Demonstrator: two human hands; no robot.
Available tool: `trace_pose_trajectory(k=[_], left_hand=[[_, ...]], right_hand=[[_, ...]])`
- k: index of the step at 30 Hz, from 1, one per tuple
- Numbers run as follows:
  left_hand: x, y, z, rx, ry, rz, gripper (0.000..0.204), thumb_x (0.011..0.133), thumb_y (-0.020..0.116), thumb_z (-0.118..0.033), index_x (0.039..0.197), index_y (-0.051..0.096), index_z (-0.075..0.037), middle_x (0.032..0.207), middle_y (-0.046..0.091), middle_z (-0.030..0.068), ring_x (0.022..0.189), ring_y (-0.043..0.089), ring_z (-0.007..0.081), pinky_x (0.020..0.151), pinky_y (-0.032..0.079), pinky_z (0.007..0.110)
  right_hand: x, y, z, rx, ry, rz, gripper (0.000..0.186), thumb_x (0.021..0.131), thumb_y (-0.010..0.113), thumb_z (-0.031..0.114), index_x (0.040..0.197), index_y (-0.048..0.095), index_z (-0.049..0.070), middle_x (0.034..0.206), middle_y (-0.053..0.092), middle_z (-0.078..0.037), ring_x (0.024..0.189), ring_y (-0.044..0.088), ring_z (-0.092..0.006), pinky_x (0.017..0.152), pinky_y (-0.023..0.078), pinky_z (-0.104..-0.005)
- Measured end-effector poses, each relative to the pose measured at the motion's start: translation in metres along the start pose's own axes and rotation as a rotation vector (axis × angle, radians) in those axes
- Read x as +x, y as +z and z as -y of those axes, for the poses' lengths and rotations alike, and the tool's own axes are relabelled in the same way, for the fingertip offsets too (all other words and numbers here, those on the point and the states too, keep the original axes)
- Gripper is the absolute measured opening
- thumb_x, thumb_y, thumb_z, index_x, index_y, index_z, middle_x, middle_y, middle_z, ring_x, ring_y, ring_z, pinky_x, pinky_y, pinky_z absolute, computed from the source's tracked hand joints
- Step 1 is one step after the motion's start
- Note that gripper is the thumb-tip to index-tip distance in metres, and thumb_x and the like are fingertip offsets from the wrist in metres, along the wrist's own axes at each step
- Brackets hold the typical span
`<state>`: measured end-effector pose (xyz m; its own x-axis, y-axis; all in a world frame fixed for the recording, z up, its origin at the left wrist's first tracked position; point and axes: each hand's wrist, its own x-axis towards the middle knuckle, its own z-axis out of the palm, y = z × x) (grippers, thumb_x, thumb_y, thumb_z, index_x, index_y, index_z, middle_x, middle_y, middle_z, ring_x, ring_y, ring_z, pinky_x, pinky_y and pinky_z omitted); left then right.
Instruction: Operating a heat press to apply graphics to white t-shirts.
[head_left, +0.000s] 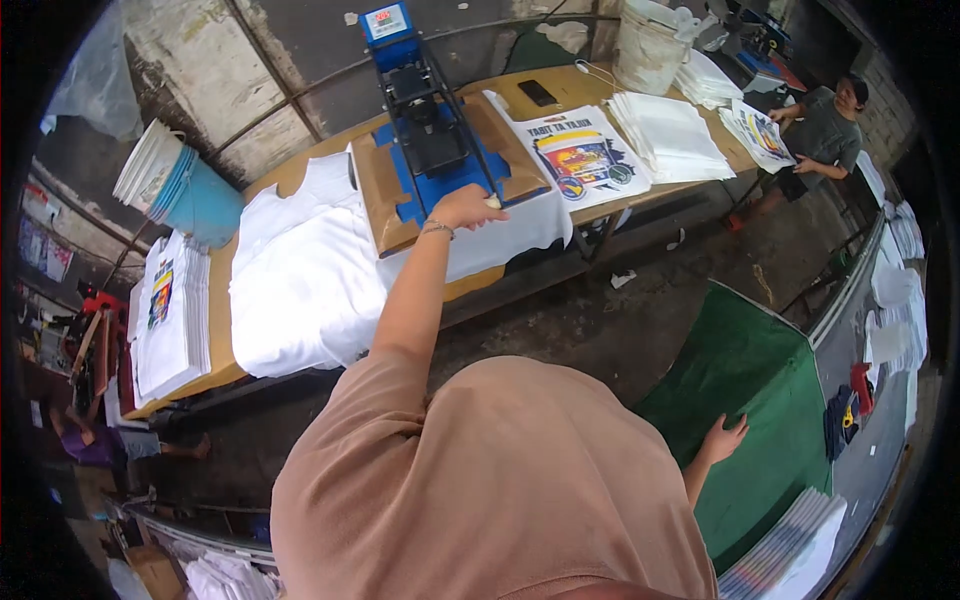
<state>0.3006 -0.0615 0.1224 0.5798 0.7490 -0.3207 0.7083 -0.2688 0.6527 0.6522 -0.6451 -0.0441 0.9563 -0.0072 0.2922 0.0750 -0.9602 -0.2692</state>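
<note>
Now, left hand (465, 208): stretched toward 12 o'clock, its fingers curled together around the front of the press handle (478, 150); a small pale thing, too small to be identified, is seen at the fingertips.
Heat press (425, 145): set at 12 o'clock on the tan worktable (222, 340), its blue and black frame standing over a brown board (378, 190).
White fabric (530, 228): draped below the press, over the front edge of the table.
Right hand (722, 440): held at 4 o'clock by the green cloth (755, 385), its fingers partly spread; whether the cloth is touched cannot be told.
White T-shirt (305, 285): laid flat between 9 and 10 o'clock, its neckline turned away.
Shirt stack (170, 335): piled at 9 o'clock, a colourful print shown on top.
Buckets (190, 195): nested at 10 o'clock, behind the stack.
Printed white piece (585, 160): spread at 1 o'clock, just beside the press.
Smartphone (537, 93): placed between 12 and 1 o'clock.
Co-worker (835, 130): seen at 2 o'clock, with another printed piece (757, 137) being handled.
</note>
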Motion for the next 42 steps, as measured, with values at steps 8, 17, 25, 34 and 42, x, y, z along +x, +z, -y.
trace_pose_trajectory(k=[8,17,25,34,42], left_hand=[[0.004,0.002,0.005,0.007,0.011,-0.001,0.045,0.069,0.077,-0.044,0.081,0.066,-0.002,0.069,0.064,0.0052,0.057,0.061,0.0135,0.052,0.05,0.025],[0.007,0.002,0.007,0.017,0.012,0.001,0.044,0.069,0.077,-0.045,0.078,0.066,-0.003,0.066,0.063,0.004,0.056,0.06,0.0131,0.052,0.049,0.024],[0.005,0.001,0.005,0.009,0.003,0.003,0.043,0.069,0.077,-0.044,0.077,0.066,-0.003,0.066,0.063,0.0045,0.056,0.06,0.0135,0.051,0.049,0.024],[-0.002,-0.002,-0.002,0.053,-0.024,-0.009,0.044,0.069,0.078,-0.044,0.079,0.066,-0.003,0.068,0.063,0.0046,0.057,0.06,0.0128,0.051,0.049,0.024],[0.0,-0.001,0.0,0.038,-0.017,-0.003,0.044,0.069,0.077,-0.044,0.082,0.066,-0.003,0.069,0.064,0.0037,0.058,0.061,0.0131,0.052,0.049,0.024]], right_hand=[[0.001,0.003,-0.004,-0.013,0.011,0.013,0.058,0.087,0.06,0.039,0.139,0.043,0.019,0.144,0.038,-0.016,0.127,0.043,-0.035,0.101,0.04,-0.045],[0.001,0.001,-0.001,-0.019,0.02,0.03,0.058,0.087,0.059,0.04,0.139,0.042,0.019,0.145,0.038,-0.016,0.129,0.041,-0.0343,0.103,0.038,-0.0449],[0.002,0.002,-0.002,-0.015,0.025,0.035,0.059,0.087,0.059,0.04,0.14,0.041,0.019,0.145,0.037,-0.016,0.129,0.041,-0.034,0.104,0.037,-0.0447],[0.0,0.001,0.0,-0.02,0.034,0.042,0.059,0.088,0.059,0.039,0.14,0.041,0.019,0.145,0.037,-0.015,0.13,0.04,-0.0335,0.105,0.036,-0.0438],[0.0,-0.002,0.002,-0.013,0.039,0.048,0.059,0.088,0.058,0.039,0.14,0.041,0.019,0.145,0.037,-0.015,0.13,0.04,-0.0334,0.105,0.036,-0.044]])
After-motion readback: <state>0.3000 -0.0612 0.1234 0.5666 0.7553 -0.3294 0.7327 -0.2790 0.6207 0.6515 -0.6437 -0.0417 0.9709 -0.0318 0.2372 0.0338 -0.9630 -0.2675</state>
